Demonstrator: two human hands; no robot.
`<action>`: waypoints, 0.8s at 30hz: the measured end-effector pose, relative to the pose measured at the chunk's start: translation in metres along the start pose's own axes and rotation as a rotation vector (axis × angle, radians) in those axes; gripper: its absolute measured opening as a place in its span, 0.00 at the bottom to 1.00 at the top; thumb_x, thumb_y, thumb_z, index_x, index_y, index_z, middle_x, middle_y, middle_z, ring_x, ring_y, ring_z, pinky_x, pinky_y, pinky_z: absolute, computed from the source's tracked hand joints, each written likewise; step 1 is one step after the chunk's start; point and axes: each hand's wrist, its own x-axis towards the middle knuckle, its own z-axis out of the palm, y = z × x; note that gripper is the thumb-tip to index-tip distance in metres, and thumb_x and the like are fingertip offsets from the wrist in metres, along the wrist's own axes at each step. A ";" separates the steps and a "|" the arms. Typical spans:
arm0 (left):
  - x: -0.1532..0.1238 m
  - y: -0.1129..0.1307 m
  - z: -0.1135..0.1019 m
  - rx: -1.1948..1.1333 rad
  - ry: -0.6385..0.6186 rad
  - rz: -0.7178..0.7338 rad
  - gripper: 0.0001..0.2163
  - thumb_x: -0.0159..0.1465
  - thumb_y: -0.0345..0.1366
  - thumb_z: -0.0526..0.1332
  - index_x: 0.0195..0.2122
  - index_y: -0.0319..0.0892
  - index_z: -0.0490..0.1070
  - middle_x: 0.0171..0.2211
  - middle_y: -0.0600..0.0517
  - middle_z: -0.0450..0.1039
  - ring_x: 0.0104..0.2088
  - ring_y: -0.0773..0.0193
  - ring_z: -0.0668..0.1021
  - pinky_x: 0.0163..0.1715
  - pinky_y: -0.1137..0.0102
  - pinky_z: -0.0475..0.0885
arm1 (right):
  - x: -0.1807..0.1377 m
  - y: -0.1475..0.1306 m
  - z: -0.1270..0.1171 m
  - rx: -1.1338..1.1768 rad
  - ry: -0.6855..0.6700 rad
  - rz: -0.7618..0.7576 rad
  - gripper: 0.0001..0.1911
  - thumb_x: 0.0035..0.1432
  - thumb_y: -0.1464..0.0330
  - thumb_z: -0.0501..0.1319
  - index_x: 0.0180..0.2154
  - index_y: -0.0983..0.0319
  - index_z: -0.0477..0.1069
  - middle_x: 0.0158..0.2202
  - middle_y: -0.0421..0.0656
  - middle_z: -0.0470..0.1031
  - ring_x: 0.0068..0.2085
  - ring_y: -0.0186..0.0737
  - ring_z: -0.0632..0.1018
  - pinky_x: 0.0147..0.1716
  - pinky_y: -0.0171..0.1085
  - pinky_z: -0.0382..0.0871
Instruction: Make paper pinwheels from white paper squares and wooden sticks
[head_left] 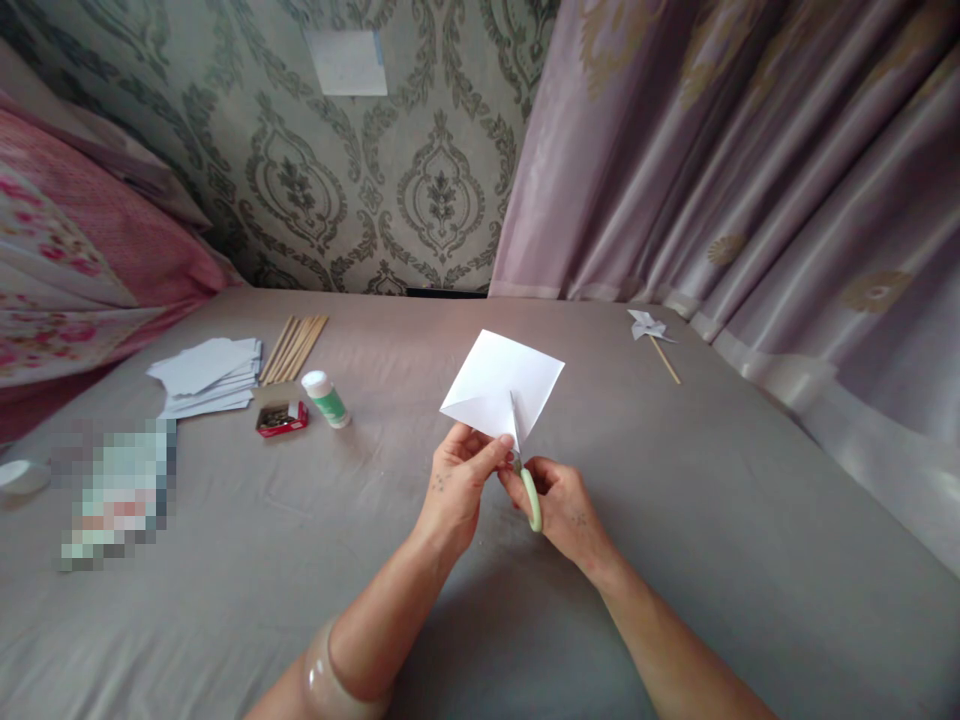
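A square sheet of white paper (501,375) is held up in front of me, one corner pointing down toward my hands. My left hand (465,470) pinches that lower corner between thumb and fingers. With my right hand (561,500) I grip a pair of scissors with pale green handles (532,500). One metal blade lies over the front of the paper, its tip near the middle of the sheet; the other blade is hidden. A crease runs across the lower left part of the paper.
On the grey-covered surface, to the left, lie a stack of white paper pieces (214,375), several wooden sticks (295,348), an open red box of small metal pieces (282,419), a white-green glue stick (327,400) and a roll of tape (24,478). A paper pinwheel (649,326) lies far right.
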 end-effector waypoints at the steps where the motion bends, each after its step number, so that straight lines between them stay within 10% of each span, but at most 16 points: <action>1: 0.000 0.000 0.000 0.000 0.001 -0.001 0.10 0.49 0.34 0.69 0.31 0.40 0.73 0.23 0.55 0.70 0.25 0.70 0.71 0.29 0.73 0.65 | 0.000 0.000 0.000 -0.003 -0.001 -0.002 0.22 0.44 0.53 0.66 0.18 0.62 0.61 0.16 0.35 0.60 0.20 0.29 0.61 0.18 0.31 0.53; 24: 0.001 -0.002 -0.002 0.001 -0.009 0.005 0.09 0.51 0.33 0.68 0.32 0.40 0.73 0.24 0.55 0.70 0.26 0.70 0.71 0.29 0.74 0.65 | 0.000 0.000 -0.001 -0.018 -0.001 0.002 0.22 0.45 0.54 0.66 0.18 0.62 0.61 0.16 0.35 0.60 0.20 0.29 0.61 0.19 0.32 0.52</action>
